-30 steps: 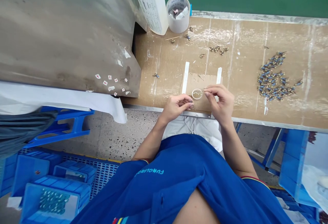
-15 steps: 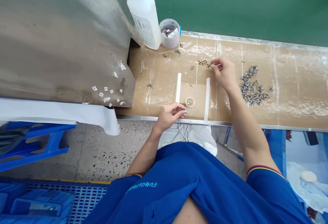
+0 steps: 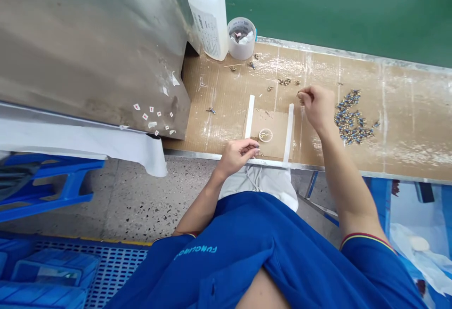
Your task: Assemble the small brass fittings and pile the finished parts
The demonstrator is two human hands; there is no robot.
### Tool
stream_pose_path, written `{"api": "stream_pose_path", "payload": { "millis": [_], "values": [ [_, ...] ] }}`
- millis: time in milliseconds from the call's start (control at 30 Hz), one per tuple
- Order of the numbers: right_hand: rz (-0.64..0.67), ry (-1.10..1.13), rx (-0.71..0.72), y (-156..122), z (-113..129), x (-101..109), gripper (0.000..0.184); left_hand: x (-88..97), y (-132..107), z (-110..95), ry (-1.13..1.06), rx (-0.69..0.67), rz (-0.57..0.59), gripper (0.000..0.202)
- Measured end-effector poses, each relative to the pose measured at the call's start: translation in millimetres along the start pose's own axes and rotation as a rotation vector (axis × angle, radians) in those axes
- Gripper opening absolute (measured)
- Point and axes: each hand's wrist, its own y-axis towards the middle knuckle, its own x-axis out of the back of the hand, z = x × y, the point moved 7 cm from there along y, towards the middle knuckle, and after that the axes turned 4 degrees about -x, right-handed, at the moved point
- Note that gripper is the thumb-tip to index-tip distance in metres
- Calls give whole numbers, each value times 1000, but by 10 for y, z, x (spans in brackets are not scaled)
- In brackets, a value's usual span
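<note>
Fingers of the right hand [image 3: 316, 104], back from the far loose brass parts [image 3: 287, 82], pinch a tiny brass fitting [image 3: 299, 94], while the left hand [image 3: 240, 151] stays closed beside the clear plastic ring [image 3: 265, 134].

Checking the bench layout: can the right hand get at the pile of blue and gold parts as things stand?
Probably yes. The right hand hovers just beside the pile, with only bare bench surface between them, though its fingertips are pinched shut.
</note>
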Motion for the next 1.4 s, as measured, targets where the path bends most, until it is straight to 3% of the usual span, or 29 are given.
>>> {"api": "stream_pose_path", "payload": {
  "millis": [133,233,333,600,833,1067,1400],
  "values": [
    [-42,240,-133,-774,351,78,9,-9,-1,-20,65,-53,25,20],
    [4,426,-231,-1268,519,-62,13,-11,4,-43,136,-79,19,21],
    [54,527,-324,-1522,561,-264,19,-23,14,-84,215,-106,21,21],
    [105,628,-358,-1566,509,-526,31,-57,31,-106,236,-97,55,21],
    [164,611,-339,-1560,518,-548,32,-57,42,-89,265,-85,53,23],
    [224,592,-303,-1550,547,-557,30,-73,45,-127,305,-183,98,22],
    [453,570,-247,-1510,585,-616,22,-129,7,-52,361,-189,169,20]
  ]
}}
